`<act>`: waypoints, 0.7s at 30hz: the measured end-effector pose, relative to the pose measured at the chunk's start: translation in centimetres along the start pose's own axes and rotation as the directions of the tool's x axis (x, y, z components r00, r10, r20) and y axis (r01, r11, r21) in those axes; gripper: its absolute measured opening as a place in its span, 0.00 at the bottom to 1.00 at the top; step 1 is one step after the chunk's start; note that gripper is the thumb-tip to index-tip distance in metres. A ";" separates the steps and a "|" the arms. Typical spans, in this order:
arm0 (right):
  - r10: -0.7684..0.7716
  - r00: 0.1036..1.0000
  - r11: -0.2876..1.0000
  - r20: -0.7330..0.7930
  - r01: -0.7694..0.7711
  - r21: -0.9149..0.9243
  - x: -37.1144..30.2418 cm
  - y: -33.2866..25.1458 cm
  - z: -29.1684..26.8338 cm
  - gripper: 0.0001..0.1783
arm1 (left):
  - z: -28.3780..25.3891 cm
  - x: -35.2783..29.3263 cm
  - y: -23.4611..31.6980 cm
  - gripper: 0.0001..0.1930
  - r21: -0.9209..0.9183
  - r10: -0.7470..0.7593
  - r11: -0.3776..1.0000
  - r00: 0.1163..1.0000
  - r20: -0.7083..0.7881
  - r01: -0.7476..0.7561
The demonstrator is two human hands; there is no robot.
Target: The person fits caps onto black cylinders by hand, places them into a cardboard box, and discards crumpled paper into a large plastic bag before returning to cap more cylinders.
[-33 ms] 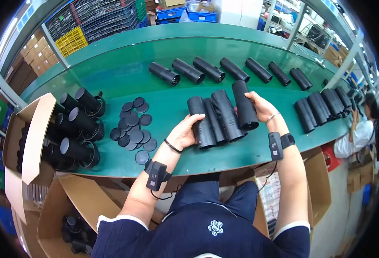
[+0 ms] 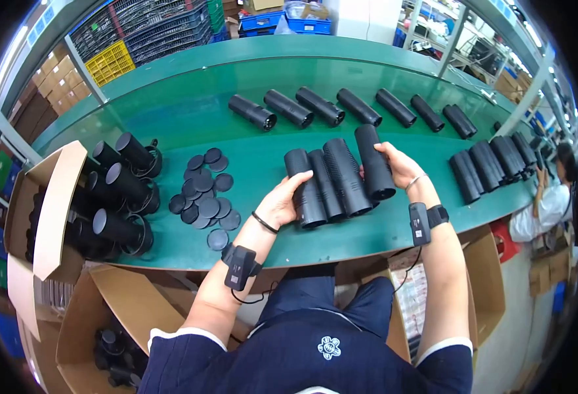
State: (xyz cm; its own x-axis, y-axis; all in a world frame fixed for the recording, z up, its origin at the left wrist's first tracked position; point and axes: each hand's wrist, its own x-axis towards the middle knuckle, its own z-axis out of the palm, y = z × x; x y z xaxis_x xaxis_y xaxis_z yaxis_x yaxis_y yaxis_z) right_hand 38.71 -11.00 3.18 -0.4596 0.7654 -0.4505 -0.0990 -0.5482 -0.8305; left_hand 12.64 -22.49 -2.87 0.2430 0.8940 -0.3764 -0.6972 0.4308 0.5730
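Near the middle of the green work surface, several black cylindrical tubes stand side by side, leaning slightly. My left hand (image 2: 283, 200) is closed on the leftmost black tube (image 2: 309, 203), thumb across its upper side and the other fingers mostly hidden behind it. Between my hands are a narrow-looking tube (image 2: 327, 187) and a ribbed tube (image 2: 346, 174). My right hand (image 2: 399, 164) grips the rightmost black tube (image 2: 375, 164) from its right side; its lower end tilts toward me. Its fingertips are partly hidden behind that tube.
Flat black discs (image 2: 207, 194) lie scattered left of my left hand. Further left, a cardboard box (image 2: 59, 210) holds more black cylinders. A row of tubes (image 2: 315, 106) lies on the far green strip. Grouped tubes (image 2: 486, 161) stand at right, near another person (image 2: 545, 203).
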 end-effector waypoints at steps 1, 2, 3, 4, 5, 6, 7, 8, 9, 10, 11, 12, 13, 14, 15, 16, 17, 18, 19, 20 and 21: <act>-0.003 1.000 1.000 -0.020 0.003 -0.008 0.3 0.3 -1.1 0.23 | -0.2 0.5 -0.2 0.26 -0.001 0.017 1.000 0.999 0.029 -0.017; 0.011 0.999 0.999 -0.034 -0.010 0.030 0.4 0.6 -1.7 0.22 | 0.0 0.3 -0.3 0.26 -0.003 0.017 1.000 0.999 0.027 -0.017; 0.013 0.999 0.999 -0.034 -0.012 0.030 0.4 0.7 -2.5 0.22 | 0.3 0.1 -0.4 0.26 0.066 0.054 0.996 0.998 -0.007 -0.054; -0.025 0.996 1.000 -0.090 0.024 -0.013 0.3 0.7 -3.6 0.22 | 0.4 -0.1 -0.5 0.27 0.137 0.093 0.987 0.995 -0.040 -0.086; -0.062 0.989 0.997 -0.132 0.054 -0.062 0.2 0.7 -3.5 0.21 | -0.4 -0.1 -0.4 0.27 0.132 0.100 0.987 0.994 -0.052 -0.092; -0.110 0.972 0.989 -0.210 0.085 -0.125 -0.1 0.5 -3.7 0.19 | -1.5 0.4 -0.2 0.27 0.072 0.068 0.995 0.997 -0.045 -0.065; -0.150 0.960 0.966 -0.236 0.092 -0.241 -0.3 0.3 -4.3 0.23 | -2.4 0.6 -0.2 0.28 0.012 0.032 0.999 0.999 -0.034 -0.032; -0.204 0.945 0.927 -0.257 0.101 -0.362 -0.4 0.4 -6.0 0.27 | -1.3 -0.2 0.1 0.28 0.030 0.039 0.999 0.999 -0.039 -0.037; -0.259 0.928 0.872 -0.269 0.105 -0.478 -0.2 0.8 -7.5 0.32 | -0.8 -0.5 -0.1 0.28 0.030 0.031 0.999 0.999 -0.039 -0.030; -0.205 0.941 0.847 -0.269 0.033 -0.530 -0.9 0.0 -6.8 0.41 | -0.6 -0.9 0.0 0.29 0.072 0.152 0.986 0.988 -0.011 -0.151; -0.203 0.945 0.845 -0.258 0.036 -0.533 -0.7 0.3 -6.6 0.41 | -0.6 -1.4 0.2 0.30 0.111 0.270 0.956 0.963 0.022 -0.271; -0.327 0.922 0.634 -0.206 0.053 -0.771 -0.7 0.7 -6.7 0.43 | -0.7 -2.2 0.5 0.33 0.105 0.341 0.931 0.935 0.096 -0.351; -0.438 0.891 0.359 -0.121 0.050 -0.932 -0.9 0.9 -6.9 0.45 | -0.7 -2.8 0.8 0.33 0.105 0.349 0.928 0.932 0.098 -0.359; -0.388 0.902 0.404 -0.188 -0.017 -0.915 -0.7 1.2 -7.1 0.47 | -0.6 -3.4 1.0 0.35 0.246 0.453 0.833 0.866 0.209 -0.495; -0.410 0.897 0.336 -0.162 -0.017 -0.942 -0.4 1.5 -7.4 0.45 | -0.5 -3.9 1.4 0.38 0.360 0.525 0.697 0.783 0.333 -0.621; -0.402 0.905 0.343 -0.140 0.007 -0.939 -0.6 1.6 -6.8 0.44 | -0.6 -4.6 1.7 0.42 0.429 0.524 0.631 0.763 0.378 -0.646; -0.393 0.912 0.349 -0.118 0.029 -0.937 -1.0 1.7 -6.0 0.42 | -0.8 -5.1 1.7 0.40 0.535 0.544 0.497 0.725 0.422 -0.684; -0.390 0.915 0.344 -0.107 0.037 -0.938 -0.5 2.5 -6.5 0.42 | -0.6 -5.6 1.7 0.41 0.536 0.528 0.476 0.714 0.461 -0.698; -0.532 0.845 0.218 -0.056 0.072 -0.973 -0.5 2.9 -6.5 0.37 | 0.0 -6.0 1.7 0.41 0.533 0.507 0.455 0.700 0.503 -0.713; -0.656 0.755 0.086 0.009 0.087 -0.993 -0.6 3.3 -6.6 0.32 | 0.4 -6.4 1.6 0.41 0.535 0.473 0.472 0.714 0.517 -0.701; -0.655 0.755 0.083 0.012 0.088 -0.993 -1.0 3.5 -6.9 0.32 | 0.2 -6.3 1.4 0.39 0.545 0.449 0.452 0.708 0.545 -0.706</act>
State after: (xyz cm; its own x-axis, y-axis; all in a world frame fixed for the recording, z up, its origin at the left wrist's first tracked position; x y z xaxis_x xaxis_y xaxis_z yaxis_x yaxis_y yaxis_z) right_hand 44.85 -11.36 -1.59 -0.2926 0.9334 0.2079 0.8276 0.3561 -0.4340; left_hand 10.27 -27.49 0.44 0.2270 0.8935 0.3876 -0.1198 -0.3693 0.9215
